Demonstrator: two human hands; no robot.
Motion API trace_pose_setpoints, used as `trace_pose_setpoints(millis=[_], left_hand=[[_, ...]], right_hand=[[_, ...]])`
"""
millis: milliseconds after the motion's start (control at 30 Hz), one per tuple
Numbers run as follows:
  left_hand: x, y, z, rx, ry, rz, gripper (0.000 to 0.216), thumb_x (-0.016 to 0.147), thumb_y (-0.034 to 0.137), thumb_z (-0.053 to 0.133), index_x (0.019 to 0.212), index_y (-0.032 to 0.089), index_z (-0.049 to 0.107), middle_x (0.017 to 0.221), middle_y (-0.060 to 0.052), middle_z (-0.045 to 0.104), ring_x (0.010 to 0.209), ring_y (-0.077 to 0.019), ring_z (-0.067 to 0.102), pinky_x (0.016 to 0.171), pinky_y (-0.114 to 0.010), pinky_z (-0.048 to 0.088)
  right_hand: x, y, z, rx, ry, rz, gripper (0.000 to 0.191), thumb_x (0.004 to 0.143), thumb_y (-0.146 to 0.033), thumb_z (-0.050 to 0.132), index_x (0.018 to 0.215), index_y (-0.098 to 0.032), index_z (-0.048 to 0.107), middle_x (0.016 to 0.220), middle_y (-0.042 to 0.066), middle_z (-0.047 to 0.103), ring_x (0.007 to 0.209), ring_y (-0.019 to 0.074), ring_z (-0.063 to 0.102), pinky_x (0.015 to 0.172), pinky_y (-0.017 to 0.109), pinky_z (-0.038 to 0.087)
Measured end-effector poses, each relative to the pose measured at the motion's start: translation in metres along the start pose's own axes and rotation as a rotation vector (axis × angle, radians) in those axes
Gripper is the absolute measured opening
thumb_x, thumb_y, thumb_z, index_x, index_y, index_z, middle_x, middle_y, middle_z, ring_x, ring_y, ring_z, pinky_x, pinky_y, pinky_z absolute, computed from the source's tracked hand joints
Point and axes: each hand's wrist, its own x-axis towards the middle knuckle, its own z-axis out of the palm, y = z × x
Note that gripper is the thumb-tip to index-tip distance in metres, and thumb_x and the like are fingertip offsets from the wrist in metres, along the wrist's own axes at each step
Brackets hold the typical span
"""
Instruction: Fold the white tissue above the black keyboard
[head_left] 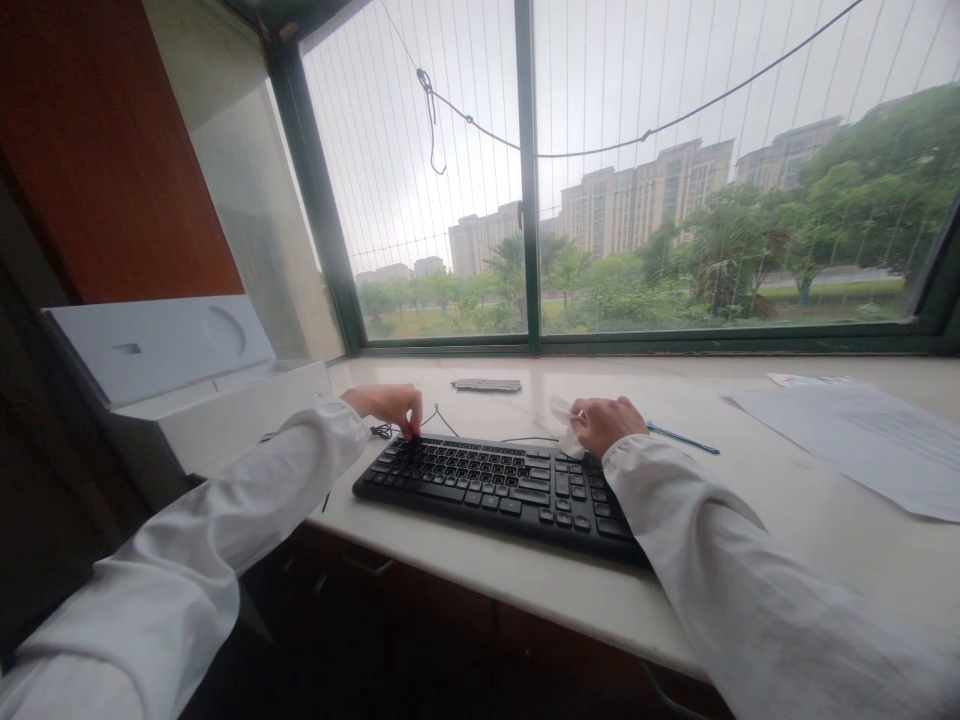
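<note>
A black computer keyboard [487, 490] lies at a slant on the white sill, near its front edge. Over its far left corner is my left hand [390, 405], fingertips pinched together and pointing down at the keys. Whatever they hold, if anything, is too small to see. My right hand [609, 424] is closed on a crumpled white tissue [568, 430] at the keyboard's far right edge. Its wrist and sleeve cover part of the number keys. Dark cable [525, 438] runs behind the keyboard.
An open white box [240, 410] stands at the left with its lid raised. A thin grey strip [486, 385] lies near the window. Right of my right hand are a blue pen-like stick [682, 438] and paper sheets [862, 445]. The sill's front edge [480, 580] is close.
</note>
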Motion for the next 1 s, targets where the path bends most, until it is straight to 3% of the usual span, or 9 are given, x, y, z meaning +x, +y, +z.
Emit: trace_pose_setpoints(millis=[233,500,700,1000], left_hand=[[-0.007,0.002,0.010,-0.034,0.102,0.037,0.012,0.065,0.020,0.078,0.077,0.023,0.080,0.074,-0.003,0.075,0.068,-0.0138,0.065,0.067,-0.021,0.045],[0.002,0.003,0.010,0.014,0.077,-0.002,0.018,0.060,0.009,0.076,0.071,0.022,0.079,0.064,-0.002,0.072,0.064,-0.0142,0.065,0.064,-0.022,0.046],[0.002,-0.002,0.011,-0.027,0.091,0.034,0.015,0.060,0.014,0.079,0.072,0.023,0.079,0.066,-0.001,0.073,0.062,-0.0126,0.064,0.063,-0.020,0.044],[-0.022,-0.016,0.036,-0.198,0.257,0.087,0.015,0.072,0.030,0.077,0.084,0.021,0.080,0.080,-0.005,0.076,0.071,-0.0145,0.067,0.067,-0.021,0.047]], right_hand=[[0.000,0.000,0.001,0.008,0.005,-0.007,0.028,0.086,-0.028,0.047,0.101,-0.023,0.070,0.098,0.008,0.075,0.092,0.0215,0.066,0.089,0.036,0.032],[-0.001,0.000,-0.001,0.020,-0.005,0.004,0.028,0.086,-0.029,0.047,0.100,-0.023,0.071,0.098,0.007,0.075,0.092,0.0211,0.066,0.089,0.036,0.032],[-0.001,0.001,-0.001,0.035,-0.002,0.013,0.029,0.086,-0.030,0.047,0.102,-0.023,0.071,0.100,0.007,0.075,0.093,0.0216,0.065,0.089,0.036,0.032],[0.001,0.002,0.003,0.031,-0.014,-0.015,0.029,0.085,-0.030,0.047,0.100,-0.023,0.070,0.098,0.008,0.075,0.092,0.0222,0.066,0.090,0.036,0.032]])
